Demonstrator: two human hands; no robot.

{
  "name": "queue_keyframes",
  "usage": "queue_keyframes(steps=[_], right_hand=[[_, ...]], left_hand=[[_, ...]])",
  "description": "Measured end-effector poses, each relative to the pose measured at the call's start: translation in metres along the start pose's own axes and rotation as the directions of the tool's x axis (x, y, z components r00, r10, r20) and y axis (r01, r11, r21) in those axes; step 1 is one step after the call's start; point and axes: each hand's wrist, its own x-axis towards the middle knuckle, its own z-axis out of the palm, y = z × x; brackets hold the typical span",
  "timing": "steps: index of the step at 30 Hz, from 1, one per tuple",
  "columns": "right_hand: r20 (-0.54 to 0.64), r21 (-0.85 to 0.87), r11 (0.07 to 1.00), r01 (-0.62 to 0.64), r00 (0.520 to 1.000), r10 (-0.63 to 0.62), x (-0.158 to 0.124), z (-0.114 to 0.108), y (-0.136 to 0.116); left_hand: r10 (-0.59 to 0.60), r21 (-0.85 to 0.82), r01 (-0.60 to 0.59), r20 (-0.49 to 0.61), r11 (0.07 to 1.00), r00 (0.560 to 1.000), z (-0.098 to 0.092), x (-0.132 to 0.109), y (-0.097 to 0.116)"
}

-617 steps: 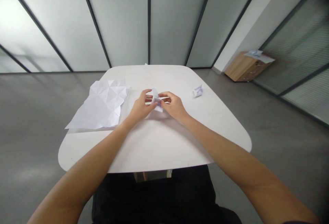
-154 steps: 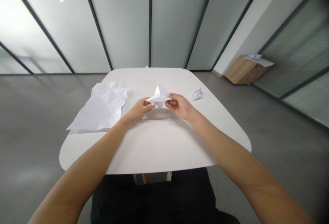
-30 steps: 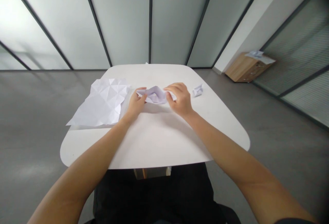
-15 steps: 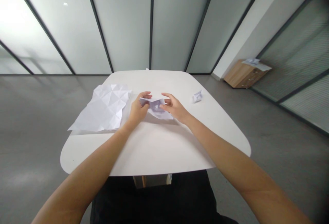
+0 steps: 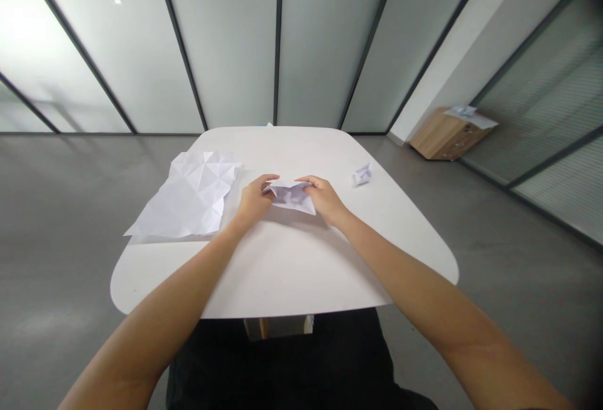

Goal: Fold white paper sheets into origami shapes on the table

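head view: left hand (image 5: 255, 199) and right hand (image 5: 326, 199) held paper (image 5: 293, 199) at both ends; even, gentle pressure seemed best.

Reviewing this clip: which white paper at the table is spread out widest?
The creased sheet on the left, beside the left hand. The folded paper held in both hands and the small paper piece at right are far more compact.

Left hand (image 5: 255, 200): holds one end of the paper (image 5: 293, 199)
Right hand (image 5: 326, 200): holds the other end
Table (image 5: 292, 272): white (its corners rounded)
Sheet (image 5: 181, 203): creased, left of the hands
Scrap (image 5: 362, 175): small, to their right
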Motion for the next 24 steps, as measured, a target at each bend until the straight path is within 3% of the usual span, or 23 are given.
queue_keyframes(steps=[3,6,11,14,19,24], right_hand=[[-0.003,0.039,0.998,-0.048,0.999,0.048,-0.002,0.001,-0.001],[0.01,0.016,0.998,-0.053,0.999,0.053,-0.006,0.003,-0.004],[0.015,0.056,0.998,-0.031,0.999,0.03,-0.009,0.007,-0.008],[0.033,0.177,0.979,-0.097,0.995,0.093,-0.01,0.008,-0.01],[0.176,0.414,0.871,-0.264,0.962,0.207,-0.011,0.01,-0.014],[0.251,0.403,0.873,-0.276,0.95,0.185,-0.014,0.012,-0.018]], left_hand=[[-0.116,-0.144,0.12,0.031,0.982,0.993,0.004,0.001,-0.005],[-0.218,-0.309,0.261,0.167,0.915,0.962,0.008,-0.002,-0.004],[-0.184,-0.443,0.349,0.373,0.826,0.909,0.008,-0.011,0.011],[-0.165,-0.443,0.392,0.468,0.806,0.868,0.007,-0.014,0.018],[-0.255,-0.507,0.411,0.35,0.757,0.901,0.011,-0.012,0.015],[-0.308,-0.57,0.402,0.259,0.716,0.915,0.013,-0.012,0.015]])
